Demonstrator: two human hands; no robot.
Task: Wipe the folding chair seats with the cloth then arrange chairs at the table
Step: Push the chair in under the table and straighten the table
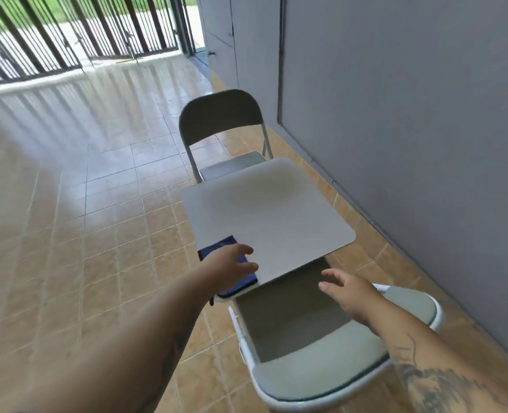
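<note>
A small grey table (pixel 270 213) stands between two grey folding chairs. The far chair (pixel 220 120) faces me from beyond the table, its seat partly under the table edge. The near chair (pixel 333 374) stands just below me, with its seat tucked partly under the table. A dark blue cloth (pixel 225 244) lies on the table's near left corner. My left hand (pixel 231 268) rests on top of the cloth with its fingers spread. My right hand (pixel 348 293) hovers open above the near chair's seat, holding nothing.
A grey wall (pixel 410 114) runs close along the right side of the table and chairs. Tan floor tiles (pixel 82 219) spread wide to the left. A dark barred gate (pixel 82 34) closes off the far end.
</note>
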